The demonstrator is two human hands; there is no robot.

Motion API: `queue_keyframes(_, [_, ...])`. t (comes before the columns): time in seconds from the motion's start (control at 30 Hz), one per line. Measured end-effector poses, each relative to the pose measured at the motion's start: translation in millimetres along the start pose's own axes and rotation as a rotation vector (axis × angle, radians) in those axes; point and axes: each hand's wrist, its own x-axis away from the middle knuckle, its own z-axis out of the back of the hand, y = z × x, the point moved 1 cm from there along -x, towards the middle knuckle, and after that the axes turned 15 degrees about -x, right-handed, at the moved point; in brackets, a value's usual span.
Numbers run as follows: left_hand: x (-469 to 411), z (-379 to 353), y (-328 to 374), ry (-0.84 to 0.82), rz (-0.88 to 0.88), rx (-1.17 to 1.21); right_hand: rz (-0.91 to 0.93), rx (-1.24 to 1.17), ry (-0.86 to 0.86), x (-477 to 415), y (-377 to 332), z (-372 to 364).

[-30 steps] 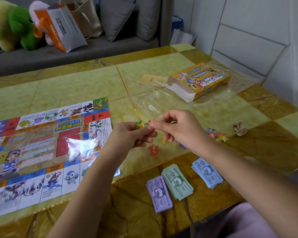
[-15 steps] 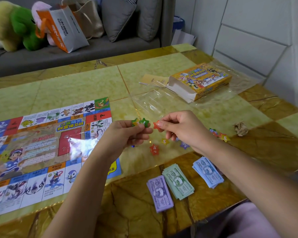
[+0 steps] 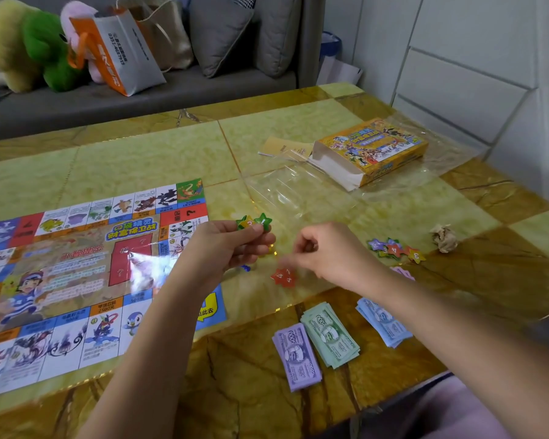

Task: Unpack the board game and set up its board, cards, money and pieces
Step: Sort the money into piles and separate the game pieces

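The printed game board [image 3: 92,264] lies flat on the left of the table. My left hand [image 3: 232,242] pinches a few green and yellow star tokens [image 3: 254,221] above the board's right edge. My right hand [image 3: 327,255] hovers with its fingers curled and nothing visible in them, just right of the red star tokens [image 3: 284,277] lying on the table. More star tokens [image 3: 393,248] sit in a small pile further right. Purple money [image 3: 297,356], green money [image 3: 330,334] and blue money [image 3: 382,321] lie in three stacks near the front edge.
The yellow game box [image 3: 371,150] lies at the back right on clear plastic wrap [image 3: 298,198]. A crumpled paper ball [image 3: 444,237] sits to the right. A sofa [image 3: 140,99] with plush toys and bags stands behind the table, and a wall is close on the right.
My right hand moved down and right, and the red star it pinched now lies on the table with the other red star. My left hand stayed put with its stars.
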Motion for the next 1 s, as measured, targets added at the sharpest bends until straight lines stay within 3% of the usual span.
queue_keyframes(0.1, [1.8,-6.6,0.4,-0.014,-0.017,-0.05,0.041,-0.317,0.094,0.2,-6.4,11.5])
queue_keyframes(0.17, [4.4,-15.7,0.5,-0.062,-0.037,-0.099,0.048,-0.369,0.099,1.6,-8.0,17.4])
queue_keyframes(0.33, [7.5,-34.8,-2.5,-0.15,-0.038,-0.102,0.021,-0.285,0.088,3.9,-4.7,27.5])
queue_keyframes(0.5, [7.2,-36.1,-1.6,-0.103,-0.025,-0.015,-0.044,-0.279,0.199,1.8,5.0,66.9])
queue_keyframes(0.7, [6.4,-39.5,0.5,-0.135,0.097,0.119,-0.176,0.084,0.124,-1.3,28.0,74.5])
queue_keyframes(0.9, [2.8,-36.9,-0.7,-0.192,0.156,0.209,-0.099,0.198,0.188,-4.2,29.4,72.9])
queue_keyframes(1.0, [2.9,-35.8,-1.0,-0.19,0.14,0.209,-0.057,0.182,0.138,1.1,19.9,74.6])
